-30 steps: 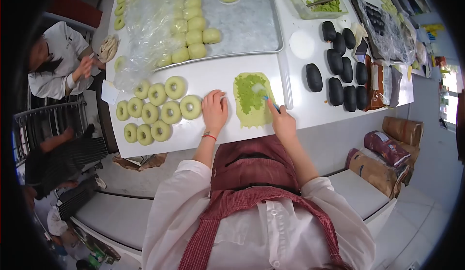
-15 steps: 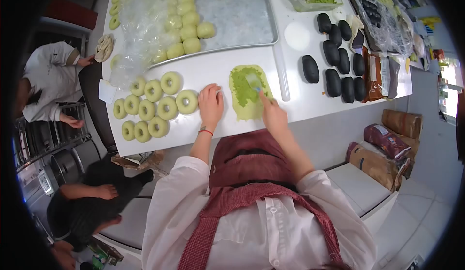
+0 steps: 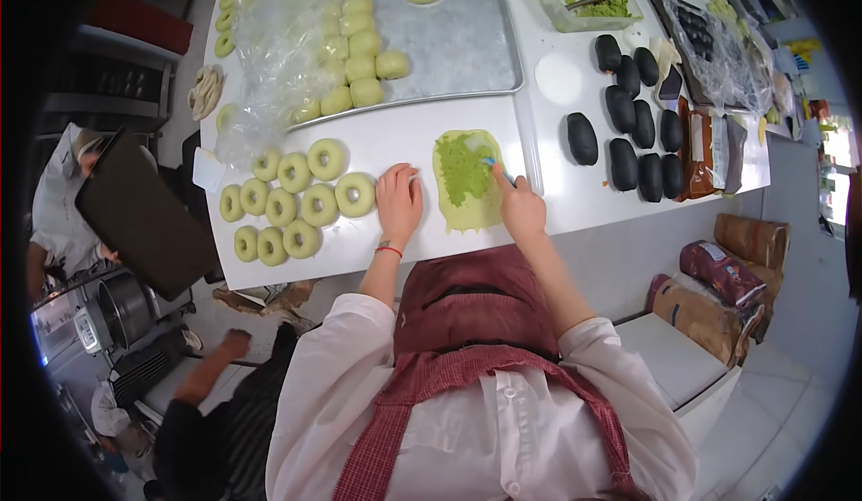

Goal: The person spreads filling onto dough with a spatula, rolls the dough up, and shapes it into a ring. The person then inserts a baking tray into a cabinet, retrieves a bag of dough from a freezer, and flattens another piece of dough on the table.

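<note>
A flat rolled piece of pale green dough lies on the white table in front of me, with green paste spread over its upper and middle part. My right hand is closed around the blue handle of a small spatula, whose blade meets the paste near the dough's right side. To the left of the dough, my left hand rests on the tabletop with its fingers stretched out, holding nothing. Several pale green dough rings sit beside it, the nearest just left of my fingers.
A metal tray behind holds green dough balls under plastic sheeting. Several black dough pieces lie at right, below a tub of green filling. At left, one person carries a dark tray; another person is lower down.
The spatula has moved to the right side of the paste, its handle now angled more sideways. A person at left now holds a dark tray, and the dark-clothed person has shifted. My left hand stays put.
</note>
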`<act>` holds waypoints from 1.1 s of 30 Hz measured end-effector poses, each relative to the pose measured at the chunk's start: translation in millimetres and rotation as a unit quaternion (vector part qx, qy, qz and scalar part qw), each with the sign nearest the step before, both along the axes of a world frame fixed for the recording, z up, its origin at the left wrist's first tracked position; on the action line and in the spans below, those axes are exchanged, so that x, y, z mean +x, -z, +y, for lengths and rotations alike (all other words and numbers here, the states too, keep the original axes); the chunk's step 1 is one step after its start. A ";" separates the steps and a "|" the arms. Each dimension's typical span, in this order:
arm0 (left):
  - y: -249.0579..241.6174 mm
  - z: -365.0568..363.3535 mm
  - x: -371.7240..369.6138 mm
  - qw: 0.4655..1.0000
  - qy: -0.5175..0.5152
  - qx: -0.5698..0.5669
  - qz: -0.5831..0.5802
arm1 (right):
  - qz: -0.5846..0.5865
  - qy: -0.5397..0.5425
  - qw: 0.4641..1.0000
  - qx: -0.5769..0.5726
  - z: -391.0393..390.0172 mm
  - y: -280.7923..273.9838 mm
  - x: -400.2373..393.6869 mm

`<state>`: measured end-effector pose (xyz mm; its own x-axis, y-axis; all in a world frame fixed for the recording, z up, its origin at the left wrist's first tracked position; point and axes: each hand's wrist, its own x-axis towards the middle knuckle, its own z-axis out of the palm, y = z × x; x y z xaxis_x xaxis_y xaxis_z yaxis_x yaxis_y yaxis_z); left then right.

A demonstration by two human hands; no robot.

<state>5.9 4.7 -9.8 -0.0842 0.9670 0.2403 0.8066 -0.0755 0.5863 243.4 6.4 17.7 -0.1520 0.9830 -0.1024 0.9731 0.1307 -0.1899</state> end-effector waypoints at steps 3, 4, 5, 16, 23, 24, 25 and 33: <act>3.0 2.0 0.4 1.000 0.000 -0.002 -0.002 | 0.051 0.045 0.997 -0.033 -14.5 -2.8 1.6; 2.7 2.5 2.1 1.000 0.000 -0.001 -0.003 | 0.078 0.060 0.994 -0.047 -24.7 -5.4 4.5; 2.3 2.8 3.5 1.000 0.001 0.001 -0.004 | 0.075 0.060 0.994 -0.049 -35.0 -8.4 7.0; -4.8 0.7 5.8 1.000 -0.013 0.001 0.029 | 0.373 0.165 0.911 -0.060 -87.3 -8.1 9.6; 2.0 -1.6 10.0 0.999 -0.011 -0.003 0.037 | 0.157 0.032 0.985 -0.061 -70.7 -21.1 0.6; 0.7 -0.9 9.0 0.999 -0.009 -0.005 0.037 | 0.143 0.008 0.989 -0.045 -67.9 -24.5 4.0; -2.5 1.3 7.5 0.999 -0.010 -0.006 0.036 | 0.143 0.010 0.989 -0.047 -58.4 -26.4 1.5; -1.1 -1.2 8.9 1.000 -0.006 -0.014 0.012 | 0.076 0.042 0.995 -0.049 -86.3 -9.8 32.9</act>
<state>14.8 3.5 -8.6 -0.0901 0.9725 0.2146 0.8211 -0.0494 0.5687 276.3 -79.9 27.5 -0.0907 0.9795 -0.1798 0.9386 0.0238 -0.3443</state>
